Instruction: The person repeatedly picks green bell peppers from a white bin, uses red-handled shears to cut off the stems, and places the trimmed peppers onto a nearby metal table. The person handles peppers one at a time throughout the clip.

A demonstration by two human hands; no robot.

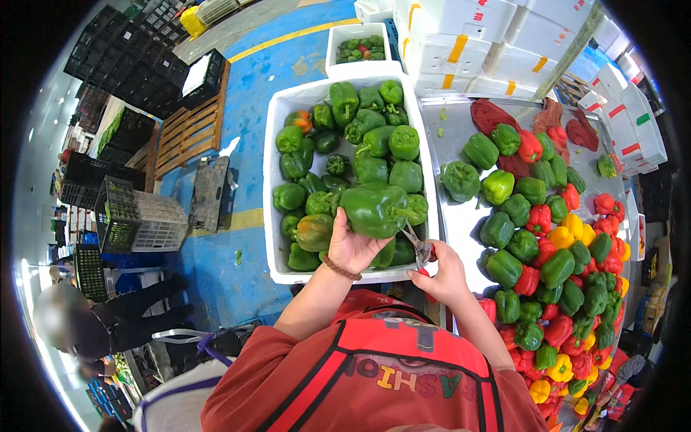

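Note:
A large green bell pepper [372,209] rests in my left hand [353,245], held above the near side of a white foam box [273,227]. My right hand [445,275] grips pruning shears [421,249] with red handles. Their blades reach up to the stem end of the held pepper, and I cannot tell whether they touch it. Inside the box lie many green peppers [372,137]; one near the front [314,232] is partly orange-brown, and another at the back left [299,120] is green and orange.
Right of the box, a metal table [437,116] bears a heap of green, red and yellow peppers [556,267] and dark red cloths [488,114]. Stacked foam boxes [459,51] stand behind. A smaller foam box [356,67] holds peppers. Leftward are a wooden pallet [189,132], black crates [129,59] and another person [129,324].

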